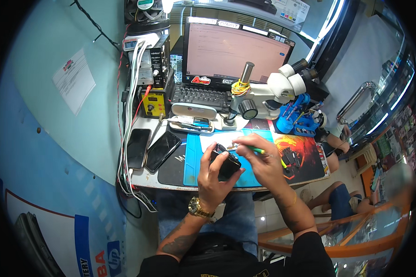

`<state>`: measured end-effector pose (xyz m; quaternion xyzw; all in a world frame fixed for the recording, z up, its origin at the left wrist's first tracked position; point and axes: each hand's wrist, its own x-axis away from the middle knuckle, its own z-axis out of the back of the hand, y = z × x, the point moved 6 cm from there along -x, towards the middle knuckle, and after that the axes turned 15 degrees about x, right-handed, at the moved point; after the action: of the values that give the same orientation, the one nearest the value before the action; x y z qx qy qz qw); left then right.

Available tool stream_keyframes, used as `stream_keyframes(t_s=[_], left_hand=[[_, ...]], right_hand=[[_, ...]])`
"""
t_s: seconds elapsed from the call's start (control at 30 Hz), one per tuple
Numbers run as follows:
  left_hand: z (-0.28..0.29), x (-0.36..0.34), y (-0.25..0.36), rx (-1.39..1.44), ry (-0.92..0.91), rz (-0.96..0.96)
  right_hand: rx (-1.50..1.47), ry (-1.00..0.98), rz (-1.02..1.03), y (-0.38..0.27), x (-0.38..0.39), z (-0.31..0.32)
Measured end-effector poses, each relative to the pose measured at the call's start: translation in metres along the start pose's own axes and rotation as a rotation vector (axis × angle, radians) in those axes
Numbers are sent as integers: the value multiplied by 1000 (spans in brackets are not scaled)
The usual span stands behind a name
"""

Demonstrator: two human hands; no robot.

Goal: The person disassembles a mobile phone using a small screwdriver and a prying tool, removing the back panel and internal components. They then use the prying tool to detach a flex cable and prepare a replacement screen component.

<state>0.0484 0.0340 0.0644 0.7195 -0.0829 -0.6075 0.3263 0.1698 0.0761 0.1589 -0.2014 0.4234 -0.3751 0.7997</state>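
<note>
My left hand holds a small black phone up in front of me, tilted, with fingers along its edges. What lies on its upper part is too small to make out. In my right hand is a thin green-handled tool, pinched between thumb and fingers. Its tip is near the top of the phone; whether it touches cannot be told. Both hands are over the front of a blue work mat, where a white sheet lies just beyond them.
Two dark phones lie to the left. An open grey case of tools, a keyboard and a monitor stand behind. A microscope and blue tool holder are at the back right. White cables hang down the left side.
</note>
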Motion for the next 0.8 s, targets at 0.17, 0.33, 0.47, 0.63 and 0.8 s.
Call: stream_keyframes(t_s=[0.17, 0.33, 0.47, 0.63, 0.8], left_hand=[[2, -2, 5, -15, -79, -23], [10, 7, 3, 56, -107, 10], [18, 14, 8, 70, -124, 30], [39, 31, 15, -13, -148, 36], [55, 49, 22, -117, -193, 165]], right_hand=[[186, -73, 37, -2, 7, 8], [181, -165, 44, 7, 10, 1], [409, -54, 145, 6, 8, 9], [462, 63, 132, 24, 8, 12], [321, 221, 89, 63, 16, 34]])
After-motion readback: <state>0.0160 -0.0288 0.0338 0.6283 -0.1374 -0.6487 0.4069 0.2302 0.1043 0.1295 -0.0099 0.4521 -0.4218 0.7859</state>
